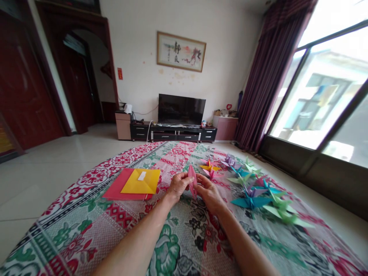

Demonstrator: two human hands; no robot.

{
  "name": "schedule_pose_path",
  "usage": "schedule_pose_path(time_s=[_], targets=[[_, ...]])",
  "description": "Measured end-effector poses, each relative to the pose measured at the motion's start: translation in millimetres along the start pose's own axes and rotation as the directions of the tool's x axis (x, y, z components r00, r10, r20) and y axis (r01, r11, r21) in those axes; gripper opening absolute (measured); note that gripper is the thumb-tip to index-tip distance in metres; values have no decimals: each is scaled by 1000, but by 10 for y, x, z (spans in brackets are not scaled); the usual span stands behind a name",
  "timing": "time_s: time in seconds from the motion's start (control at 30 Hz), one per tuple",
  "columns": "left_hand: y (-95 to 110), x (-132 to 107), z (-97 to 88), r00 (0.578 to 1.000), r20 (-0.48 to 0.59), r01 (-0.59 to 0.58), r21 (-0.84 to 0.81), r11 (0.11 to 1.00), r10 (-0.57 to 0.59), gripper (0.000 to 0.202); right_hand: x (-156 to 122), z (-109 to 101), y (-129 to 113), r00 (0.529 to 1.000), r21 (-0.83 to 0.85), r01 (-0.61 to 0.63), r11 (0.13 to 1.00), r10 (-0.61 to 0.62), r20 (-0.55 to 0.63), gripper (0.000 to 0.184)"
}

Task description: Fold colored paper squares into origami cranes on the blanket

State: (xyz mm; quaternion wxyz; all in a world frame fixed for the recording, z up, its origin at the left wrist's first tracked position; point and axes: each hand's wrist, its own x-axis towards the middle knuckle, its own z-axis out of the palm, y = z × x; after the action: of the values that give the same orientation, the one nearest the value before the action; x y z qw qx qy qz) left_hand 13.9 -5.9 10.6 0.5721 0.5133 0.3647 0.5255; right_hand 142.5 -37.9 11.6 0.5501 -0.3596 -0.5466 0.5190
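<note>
A narrow folded pink paper piece [192, 180] stands upright between both my hands above the flowered cloth [184, 237]. My left hand [178, 185] pinches its left side with thumb and fingers. From the right, my right hand [209, 190] grips its lower part with closed fingers. To the left lies a stack of paper sheets [132, 184], yellow on top of red, with a small white slip on it. Several finished paper cranes [253, 188] in blue, green, purple, pink and yellow lie to the right of my hands.
The cloth covers a low surface in a living room with a tiled floor [43, 172]. A television [181, 109] on a dark cabinet stands against the far wall. Large windows [324, 99] with a dark curtain are on the right, wooden doors on the left.
</note>
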Motion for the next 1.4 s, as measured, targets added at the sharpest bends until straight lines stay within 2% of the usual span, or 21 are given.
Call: schedule_pose_path(time_s=[0.2, 0.5, 0.67, 0.77, 0.9, 1.0, 1.27, 1.4], targets=[[-5, 10, -20, 1000, -13, 19, -9, 1000, -19, 23, 28, -34, 27, 999, 5, 8, 1000, -7, -33, 47], [16, -7, 7, 999, -31, -36, -13, 999, 36, 26, -3, 10, 13, 997, -119, 39, 992, -47, -65, 44], [-12, 13, -1, 993, -83, -79, 46, 996, 82, 26, 0, 36, -1, 998, -113, -1, 994, -7, -67, 45], [-28, 33, -11, 989, -120, -81, 24, 996, 84, 26, 6, 37, 6, 996, -81, -34, 996, 27, -83, 47], [-44, 64, -35, 990, -132, -61, -25, 998, 57, 24, 1, 16, 13, 997, -86, -83, 993, 83, -10, 39], [-29, 65, -38, 992, -125, -38, -21, 999, 35, 25, -11, 7, 1, 993, -128, -115, 985, 117, 7, 32], [102, -21, -2, 999, -43, -27, 17, 999, 28, 23, -22, 37, -15, 967, -119, -244, 962, 251, 46, 40], [80, -20, 0, 999, -35, -34, 23, 999, 35, 22, -36, 48, -39, 978, -136, -188, 973, 198, 65, 38]])
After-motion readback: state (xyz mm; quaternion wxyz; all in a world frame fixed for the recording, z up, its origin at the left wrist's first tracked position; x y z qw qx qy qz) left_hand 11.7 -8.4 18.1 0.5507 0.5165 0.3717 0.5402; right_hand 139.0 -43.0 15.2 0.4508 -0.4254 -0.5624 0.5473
